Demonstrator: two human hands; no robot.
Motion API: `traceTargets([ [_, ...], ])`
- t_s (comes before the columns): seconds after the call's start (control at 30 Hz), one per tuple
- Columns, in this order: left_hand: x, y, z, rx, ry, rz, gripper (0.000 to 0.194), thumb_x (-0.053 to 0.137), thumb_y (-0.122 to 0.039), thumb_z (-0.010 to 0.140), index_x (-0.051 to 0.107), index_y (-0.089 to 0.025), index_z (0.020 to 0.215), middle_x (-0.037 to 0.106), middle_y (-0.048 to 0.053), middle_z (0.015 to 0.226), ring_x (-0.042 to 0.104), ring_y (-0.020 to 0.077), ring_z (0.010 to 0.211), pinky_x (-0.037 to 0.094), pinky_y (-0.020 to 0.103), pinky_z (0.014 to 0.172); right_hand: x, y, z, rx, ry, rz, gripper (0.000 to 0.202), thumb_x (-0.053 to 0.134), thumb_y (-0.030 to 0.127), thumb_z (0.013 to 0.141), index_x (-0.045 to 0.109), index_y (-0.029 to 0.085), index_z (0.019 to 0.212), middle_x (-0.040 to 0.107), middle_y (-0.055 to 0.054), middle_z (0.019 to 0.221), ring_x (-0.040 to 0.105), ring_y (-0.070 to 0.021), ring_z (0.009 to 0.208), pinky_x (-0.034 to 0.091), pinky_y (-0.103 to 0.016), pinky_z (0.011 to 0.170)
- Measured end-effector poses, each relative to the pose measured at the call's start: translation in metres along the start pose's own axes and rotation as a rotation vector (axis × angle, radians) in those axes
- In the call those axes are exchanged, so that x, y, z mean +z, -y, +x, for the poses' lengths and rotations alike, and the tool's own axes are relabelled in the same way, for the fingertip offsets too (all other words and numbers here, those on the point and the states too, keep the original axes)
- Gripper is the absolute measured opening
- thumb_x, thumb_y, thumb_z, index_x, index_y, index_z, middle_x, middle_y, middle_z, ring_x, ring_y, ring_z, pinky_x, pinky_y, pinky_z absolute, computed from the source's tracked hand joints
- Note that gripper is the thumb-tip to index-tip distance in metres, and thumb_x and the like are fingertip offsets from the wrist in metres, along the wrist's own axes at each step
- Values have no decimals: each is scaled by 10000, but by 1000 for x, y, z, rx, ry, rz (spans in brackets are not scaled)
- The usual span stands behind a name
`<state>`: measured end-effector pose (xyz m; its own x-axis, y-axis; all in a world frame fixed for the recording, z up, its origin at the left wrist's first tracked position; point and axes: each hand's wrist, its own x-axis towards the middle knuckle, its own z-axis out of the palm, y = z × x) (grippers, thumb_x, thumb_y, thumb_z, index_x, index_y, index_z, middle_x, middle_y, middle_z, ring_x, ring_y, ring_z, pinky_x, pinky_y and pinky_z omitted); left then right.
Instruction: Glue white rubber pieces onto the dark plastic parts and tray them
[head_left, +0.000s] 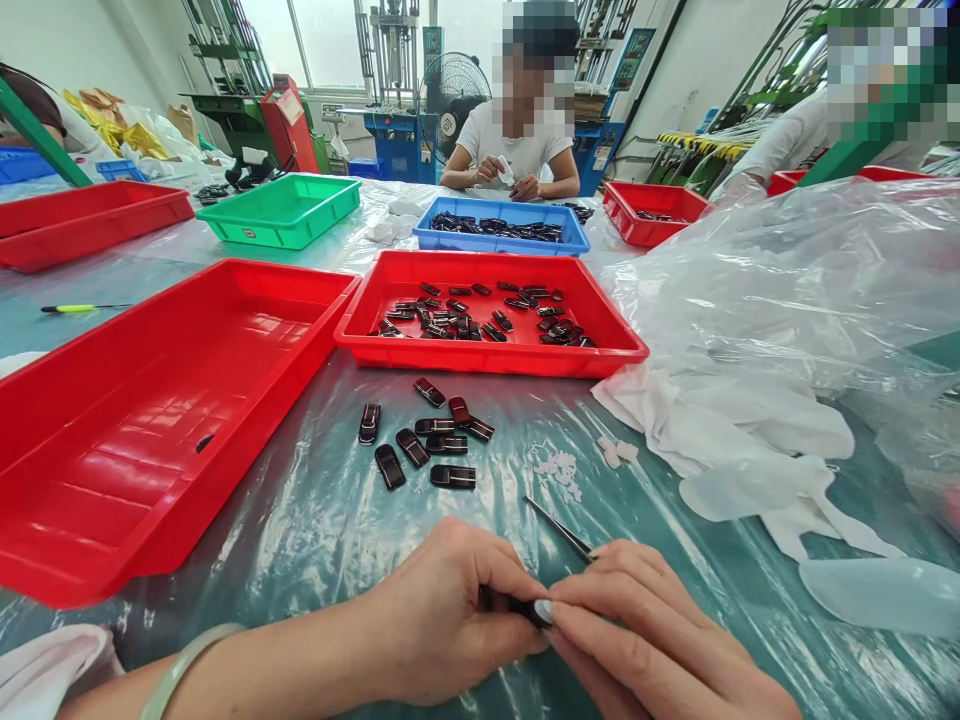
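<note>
My left hand point(450, 615) is closed round a small dark part point(531, 608) with a pale round end. The fingertips of my right hand point(645, 630) press on that pale end, and the same hand holds metal tweezers point(562, 529), tip pointing up and left. Ahead of my hands, several loose dark parts point(452, 476) lie on the plastic-covered table. Small white pieces point(559, 472) are scattered to their right, beside a few thicker pale pieces point(616, 452).
A red tray point(491, 358) of dark parts stands ahead, a larger red tray point(247, 390) at left with one small dark piece. Behind are a blue tray point(502, 243) and a green tray point(279, 230). White cloths point(720, 430) lie right. A person point(517, 150) sits opposite.
</note>
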<state>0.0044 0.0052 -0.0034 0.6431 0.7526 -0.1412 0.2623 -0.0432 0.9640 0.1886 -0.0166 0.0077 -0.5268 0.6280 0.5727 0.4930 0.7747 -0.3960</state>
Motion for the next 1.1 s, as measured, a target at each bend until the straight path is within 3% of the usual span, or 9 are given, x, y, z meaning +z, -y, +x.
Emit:
traceTargets([
  [0.23, 0, -2, 1, 26, -2, -5, 109, 600, -126, 741, 679, -111, 667, 484, -19, 599, 427, 71, 569, 284, 181, 510, -2, -7, -8, -75, 101, -110, 290, 552, 29, 760, 583, 210, 985, 696, -17, 807, 644, -137, 705, 490, -352, 832],
  [0.4, -2, -3, 1, 30, 18, 1, 120, 586, -78, 734, 655, -109, 641, 432, -36, 569, 408, 67, 560, 276, 189, 518, -1, -8, -11, -58, 105, -122, 289, 557, 35, 755, 588, 220, 974, 697, -10, 818, 654, -138, 737, 465, -371, 892],
  [0.9, -2, -3, 3, 35, 10, 14, 205, 568, -132, 770, 582, -124, 565, 419, -32, 562, 409, 71, 560, 288, 189, 529, 2, -5, -6, -74, 61, -137, 263, 509, 29, 772, 601, 207, 943, 707, -15, 824, 654, -137, 743, 482, -362, 871],
  [1.03, 0, -4, 1, -1, -20, -30, 215, 575, -134, 732, 522, -130, 524, 440, -28, 540, 419, 78, 563, 309, 183, 531, 5, -7, -5, -3, 49, -67, 252, 513, 34, 777, 593, 208, 941, 681, -20, 817, 643, -135, 728, 490, -367, 867],
  [1.1, 0, -4, 0, -86, -16, -116, 211, 567, -155, 722, 494, -136, 525, 437, -34, 505, 422, 76, 522, 325, 179, 505, 6, -7, -5, 60, 40, 13, 246, 518, 52, 788, 588, 214, 959, 660, -25, 816, 634, -134, 728, 518, -339, 811],
])
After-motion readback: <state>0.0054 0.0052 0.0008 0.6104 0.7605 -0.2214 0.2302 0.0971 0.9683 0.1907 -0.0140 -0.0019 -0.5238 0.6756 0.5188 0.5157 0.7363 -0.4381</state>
